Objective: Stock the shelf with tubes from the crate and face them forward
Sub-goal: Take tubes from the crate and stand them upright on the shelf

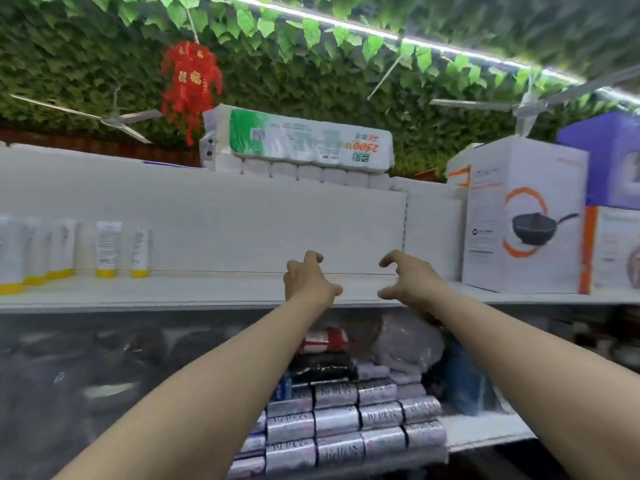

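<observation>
While my left hand (310, 282) and right hand (408, 280) hang half open with nothing in them over the shelf (207, 291), the tubes (109, 249) stand well off to the left, so I might knock them down in a row if I reach over too fast.

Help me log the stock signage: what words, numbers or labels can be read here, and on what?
"2500", upside down, on the toilet-roll pack; its other print is blurred.
Gold characters on the red ornament: too blurred to read.
Labels on the tubes: too small.
Print on the pan box: too small.
Characters on the silver packs: blurred.
</observation>
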